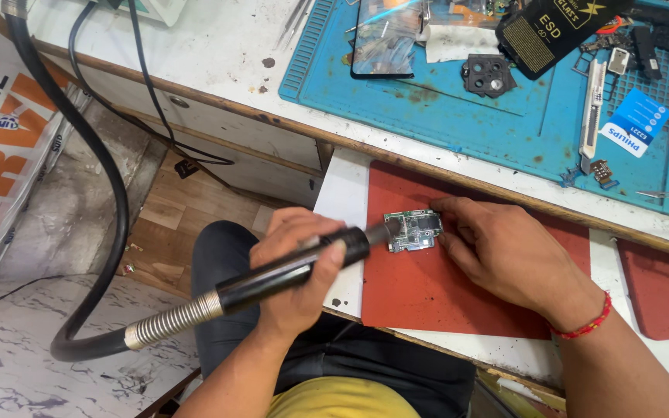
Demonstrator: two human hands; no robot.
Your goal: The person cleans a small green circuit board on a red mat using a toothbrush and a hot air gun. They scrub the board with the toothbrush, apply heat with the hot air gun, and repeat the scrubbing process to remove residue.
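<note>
My left hand grips a black hot-air wand with a coiled metal collar and a thick black hose. Its metal nozzle points right at a small green circuit board. The board lies on a red mat on a pull-out shelf. My right hand rests flat on the red mat, its fingertips touching the board's right and upper edge.
A blue work mat on the bench above holds a phone with its screen up, a black camera frame part, a black packet, a utility knife and small parts. A second red mat lies at the right. The hose loops down at the left.
</note>
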